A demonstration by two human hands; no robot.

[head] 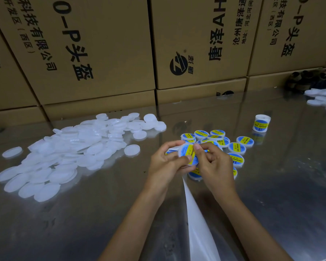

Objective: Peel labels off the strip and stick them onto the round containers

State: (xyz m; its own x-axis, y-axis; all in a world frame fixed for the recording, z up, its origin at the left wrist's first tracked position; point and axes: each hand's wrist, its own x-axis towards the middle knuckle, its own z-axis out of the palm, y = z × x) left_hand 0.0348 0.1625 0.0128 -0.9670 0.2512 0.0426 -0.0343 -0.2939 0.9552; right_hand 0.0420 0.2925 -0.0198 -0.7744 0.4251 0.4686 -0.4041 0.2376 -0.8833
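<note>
Backing strip nearest, both hands pinching labelled container, table edge unseen

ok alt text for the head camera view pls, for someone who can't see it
Two hands, left hand and right hand, hold a round container with a blue and yellow label over a steel table, backing strip trailing toward the viewer. Unlabelled white containers lie left, labelled ones right, cardboard boxes behind.

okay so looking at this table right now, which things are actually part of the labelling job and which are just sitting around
Part of the job:
- left hand and right hand, both on the container being labelled
- backing strip hanging down from the hands
- pile of unlabelled white containers
- labelled containers

Just sitting around:
- cardboard boxes
- dark objects at the far right, too blurred to identify
</note>
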